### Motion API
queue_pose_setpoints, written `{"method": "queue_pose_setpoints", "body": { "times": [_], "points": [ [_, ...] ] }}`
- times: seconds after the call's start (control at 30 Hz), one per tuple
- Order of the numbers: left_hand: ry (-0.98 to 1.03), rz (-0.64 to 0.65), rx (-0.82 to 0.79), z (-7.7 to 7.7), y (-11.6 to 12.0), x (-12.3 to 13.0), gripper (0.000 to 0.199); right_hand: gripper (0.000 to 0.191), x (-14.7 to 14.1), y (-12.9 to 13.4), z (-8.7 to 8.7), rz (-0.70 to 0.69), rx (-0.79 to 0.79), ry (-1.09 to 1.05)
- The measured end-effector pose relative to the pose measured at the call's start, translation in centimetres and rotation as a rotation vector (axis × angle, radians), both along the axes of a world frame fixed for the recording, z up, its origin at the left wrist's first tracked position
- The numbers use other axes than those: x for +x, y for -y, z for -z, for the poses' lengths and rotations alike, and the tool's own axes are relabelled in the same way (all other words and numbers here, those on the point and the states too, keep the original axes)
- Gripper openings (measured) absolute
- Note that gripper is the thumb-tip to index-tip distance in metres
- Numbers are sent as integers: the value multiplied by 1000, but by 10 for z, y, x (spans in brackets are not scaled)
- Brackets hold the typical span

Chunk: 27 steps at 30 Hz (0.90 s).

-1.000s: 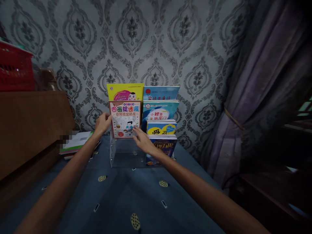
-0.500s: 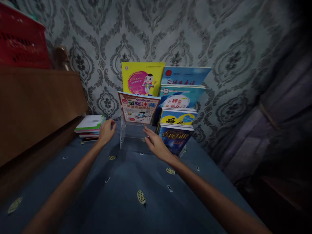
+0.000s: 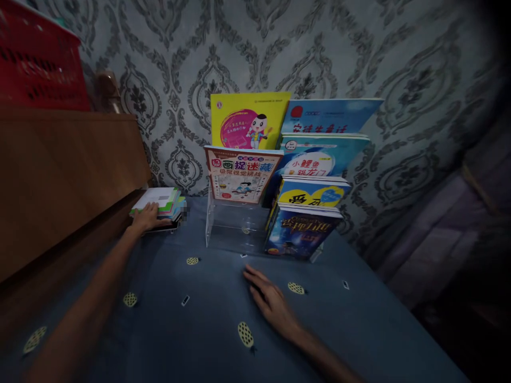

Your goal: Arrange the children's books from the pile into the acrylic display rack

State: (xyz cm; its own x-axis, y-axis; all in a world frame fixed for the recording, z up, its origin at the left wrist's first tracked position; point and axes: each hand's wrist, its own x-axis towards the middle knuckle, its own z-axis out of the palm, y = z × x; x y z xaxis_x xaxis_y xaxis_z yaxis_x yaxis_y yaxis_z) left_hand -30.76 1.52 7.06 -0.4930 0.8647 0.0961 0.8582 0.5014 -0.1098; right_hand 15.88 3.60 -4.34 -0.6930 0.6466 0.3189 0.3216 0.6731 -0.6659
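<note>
My left hand [image 3: 148, 217] lies against the near side of a low stack of books [image 3: 159, 197] at the left, its fingers over the upper books. Whether it grips any of them is hard to tell. Over the blue patterned cloth [image 3: 215, 308], my right hand [image 3: 271, 300] is held with fingers apart and nothing in them. Beyond it stands a clear tiered rack [image 3: 235, 229]. Its left side holds a yellow book [image 3: 249, 119] at the back and a brown-bordered book [image 3: 241, 175] before it. Several blue and yellow books, including a dark blue one [image 3: 299, 234], fill its right side.
A wooden cabinet [image 3: 72, 175] runs along the left, with a red basket [image 3: 43, 64] and a brownish object [image 3: 107, 90] on top. Patterned wallpaper rises behind the rack. A pale curtain [image 3: 443, 223] hangs at the right.
My left hand has moved left onto the book stack. My right hand has come back from the rack toward me. The view has shifted, so the rack appears farther right and larger.
</note>
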Motion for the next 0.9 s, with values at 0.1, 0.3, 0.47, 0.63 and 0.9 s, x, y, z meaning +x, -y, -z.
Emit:
{"method": "queue_pose_setpoints", "body": {
  "times": [0.1, 0.3, 0.47, 0.63, 0.9],
  "points": [
    [-20, 49, 52, 5, 11, 5, 80, 42, -1, 4, 3, 16, 11, -23],
    [-153, 151, 134, 10, 32, 12, 52, 39, 0, 5, 0, 2, 43, -56],
    [-162, 76, 113, 4, 16, 1, 55, 38, 1, 6, -3, -2, 66, -42],
    [-116, 102, 28, 1, 10, -6, 51, 40, 1, 7, -2, -15, 73, -9],
    [-184, 159, 6, -11, 34, 15, 48, 38, -1, 8, -4, -1, 41, -7]
  ]
}}
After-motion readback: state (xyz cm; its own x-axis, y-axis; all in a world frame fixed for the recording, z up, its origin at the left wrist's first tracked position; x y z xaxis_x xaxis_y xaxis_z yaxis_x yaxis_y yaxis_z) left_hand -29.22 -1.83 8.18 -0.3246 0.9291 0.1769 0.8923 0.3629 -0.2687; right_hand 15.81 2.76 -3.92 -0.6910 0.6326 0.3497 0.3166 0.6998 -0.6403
